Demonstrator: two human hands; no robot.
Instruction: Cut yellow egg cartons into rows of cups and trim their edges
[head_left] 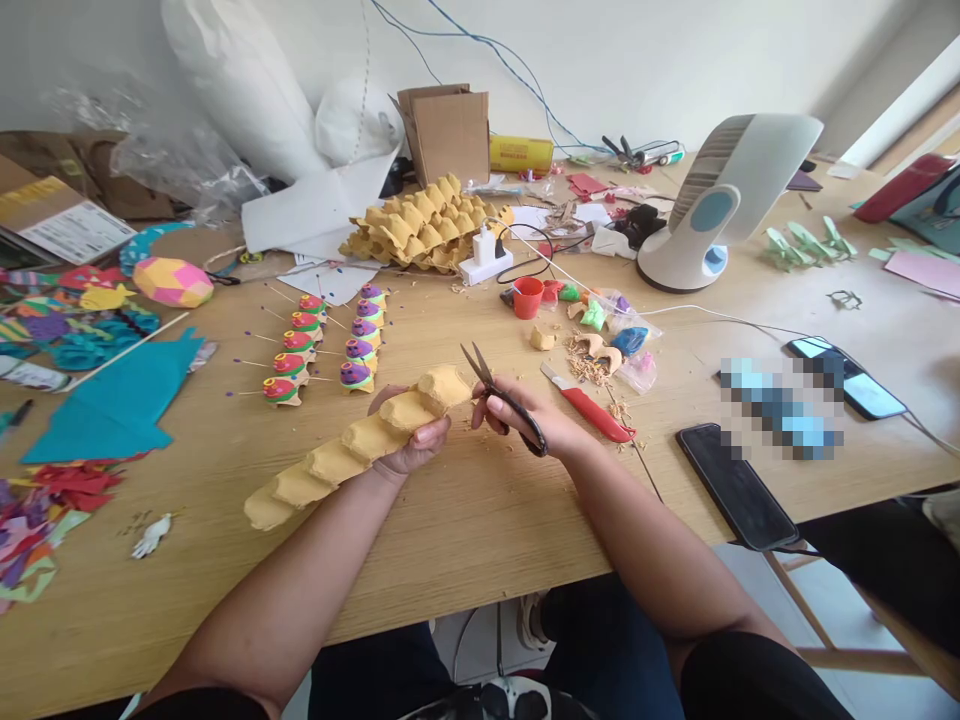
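Observation:
My left hand (414,452) grips a yellow egg-carton strip (349,445) of several cups, which slants from lower left to upper right above the table. My right hand (525,412) is closed round dark-handled scissors (501,388), their blades parted and pointing up and away just right of the strip's far end. A red-handled knife (592,408) lies beyond my right wrist. Past the strip stand two rows of small painted carton figures, one red and green (291,362), the other purple (361,350), with pins stuck in the red ones.
Stacked yellow egg cartons (427,225) lie at the back beside a white plug adapter (484,255). A red cup (528,297), carton scraps (596,352) and a white fan (724,205) stand beyond my right hand. Phones (739,487) lie right; teal paper (124,400) lies left.

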